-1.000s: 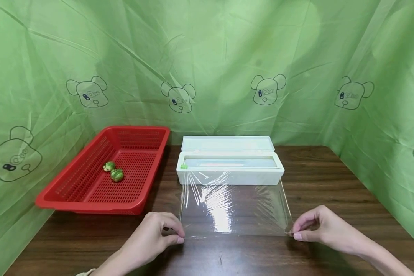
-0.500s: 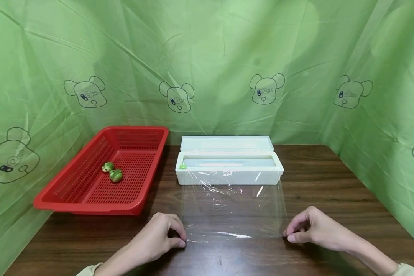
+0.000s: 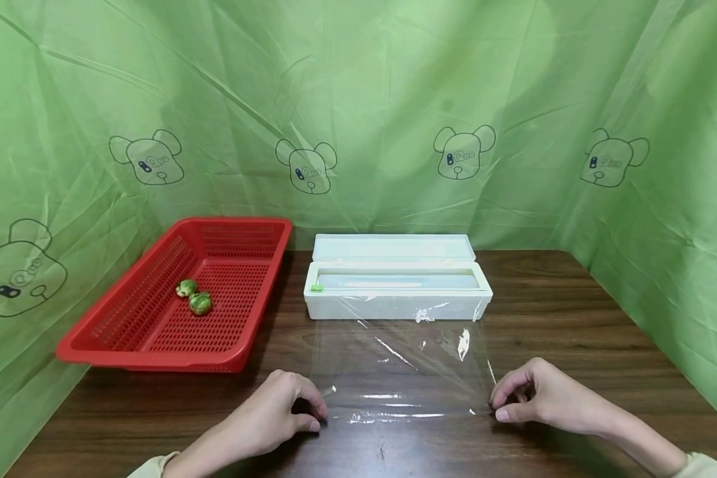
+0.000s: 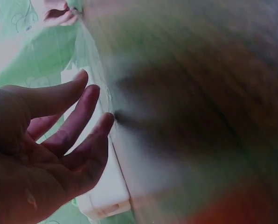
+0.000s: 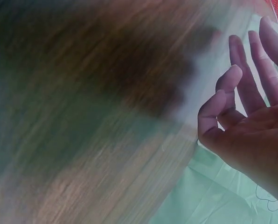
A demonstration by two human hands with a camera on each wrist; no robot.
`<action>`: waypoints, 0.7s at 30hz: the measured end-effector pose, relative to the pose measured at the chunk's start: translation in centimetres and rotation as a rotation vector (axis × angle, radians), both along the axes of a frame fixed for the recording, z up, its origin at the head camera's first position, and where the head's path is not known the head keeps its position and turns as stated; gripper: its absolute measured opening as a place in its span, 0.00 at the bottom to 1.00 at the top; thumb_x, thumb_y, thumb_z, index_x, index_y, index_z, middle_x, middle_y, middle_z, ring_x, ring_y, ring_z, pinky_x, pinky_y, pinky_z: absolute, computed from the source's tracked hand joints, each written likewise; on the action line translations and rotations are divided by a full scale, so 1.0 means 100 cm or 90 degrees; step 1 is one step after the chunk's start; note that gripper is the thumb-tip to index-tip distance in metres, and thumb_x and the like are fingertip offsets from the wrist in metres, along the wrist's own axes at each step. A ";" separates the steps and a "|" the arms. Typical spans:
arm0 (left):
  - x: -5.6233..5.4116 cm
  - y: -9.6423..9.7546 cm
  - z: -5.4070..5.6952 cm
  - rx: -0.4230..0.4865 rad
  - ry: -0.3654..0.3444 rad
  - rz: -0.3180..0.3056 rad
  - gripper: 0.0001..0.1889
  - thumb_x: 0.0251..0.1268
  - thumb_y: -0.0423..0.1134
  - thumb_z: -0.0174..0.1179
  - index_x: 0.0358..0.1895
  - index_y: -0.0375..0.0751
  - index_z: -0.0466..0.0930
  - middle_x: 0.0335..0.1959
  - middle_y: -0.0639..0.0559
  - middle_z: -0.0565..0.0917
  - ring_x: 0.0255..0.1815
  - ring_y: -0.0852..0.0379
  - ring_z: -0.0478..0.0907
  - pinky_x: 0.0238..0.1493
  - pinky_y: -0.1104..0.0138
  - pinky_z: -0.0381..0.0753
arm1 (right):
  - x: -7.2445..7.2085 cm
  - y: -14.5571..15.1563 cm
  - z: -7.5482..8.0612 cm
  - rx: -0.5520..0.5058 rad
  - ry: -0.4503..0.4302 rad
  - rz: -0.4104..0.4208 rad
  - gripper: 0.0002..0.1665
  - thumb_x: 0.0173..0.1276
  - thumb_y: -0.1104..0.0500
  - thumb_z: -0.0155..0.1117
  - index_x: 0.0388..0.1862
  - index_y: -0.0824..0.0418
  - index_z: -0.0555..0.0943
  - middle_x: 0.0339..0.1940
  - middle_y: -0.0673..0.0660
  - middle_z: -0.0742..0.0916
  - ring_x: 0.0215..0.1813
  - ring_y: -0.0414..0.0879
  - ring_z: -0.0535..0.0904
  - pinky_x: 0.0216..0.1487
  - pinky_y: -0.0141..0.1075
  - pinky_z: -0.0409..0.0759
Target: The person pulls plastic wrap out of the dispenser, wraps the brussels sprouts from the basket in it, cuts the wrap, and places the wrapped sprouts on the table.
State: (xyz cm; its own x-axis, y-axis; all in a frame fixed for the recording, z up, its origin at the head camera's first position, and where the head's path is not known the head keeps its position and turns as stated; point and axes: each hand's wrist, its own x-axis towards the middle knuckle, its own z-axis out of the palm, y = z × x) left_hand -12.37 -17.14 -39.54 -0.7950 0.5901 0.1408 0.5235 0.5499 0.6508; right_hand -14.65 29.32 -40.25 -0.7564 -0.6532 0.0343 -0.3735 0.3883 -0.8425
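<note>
A sheet of clear cling film stretches from the front of a white cling film dispenser toward the near side of the table. My left hand is at the film's near left corner, and in the left wrist view its fingers are loosely bent with the thumb apart from them. At the near right corner is my right hand. Its fingers are relaxed and spread in the right wrist view, thumb apart. The film looks slack and wrinkled, with its near edge between the two hands.
The dispenser's lid stands raised at the back, and a small green slider sits at its left end. On the left, a red plastic basket holds two small green vegetables. Green curtains enclose the dark wooden table.
The film has slackened and its wrinkles have shifted. My right hand has come slightly inward to the left, and my left hand slightly right and nearer. The finger pinch on the film has loosened.
</note>
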 end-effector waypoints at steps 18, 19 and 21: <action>-0.015 -0.003 0.017 -0.117 0.061 0.097 0.29 0.55 0.42 0.81 0.62 0.44 0.86 0.46 0.58 0.80 0.47 0.55 0.77 0.48 0.57 0.80 | -0.012 -0.007 0.006 0.140 0.169 -0.151 0.27 0.53 0.52 0.88 0.51 0.58 0.90 0.35 0.45 0.84 0.30 0.40 0.71 0.29 0.33 0.70; -0.016 -0.003 0.016 -0.137 0.057 0.106 0.31 0.55 0.44 0.81 0.64 0.43 0.85 0.46 0.57 0.79 0.48 0.55 0.75 0.49 0.55 0.79 | -0.013 -0.008 0.006 0.153 0.167 -0.159 0.29 0.53 0.51 0.88 0.52 0.58 0.90 0.35 0.45 0.83 0.30 0.40 0.70 0.29 0.33 0.70; -0.019 -0.003 0.015 -0.166 0.051 0.113 0.34 0.54 0.46 0.82 0.66 0.43 0.84 0.46 0.56 0.77 0.50 0.53 0.74 0.51 0.52 0.78 | -0.014 -0.010 0.005 0.178 0.165 -0.166 0.32 0.52 0.48 0.88 0.55 0.58 0.90 0.35 0.45 0.81 0.32 0.39 0.70 0.31 0.33 0.70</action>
State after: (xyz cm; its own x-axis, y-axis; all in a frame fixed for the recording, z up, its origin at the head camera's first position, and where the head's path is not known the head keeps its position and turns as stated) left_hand -14.24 -17.41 -38.08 -0.8813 0.4674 0.0691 0.4479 0.7800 0.4369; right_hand -16.09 28.36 -39.71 -0.8868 -0.4526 0.0933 -0.4168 0.6963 -0.5843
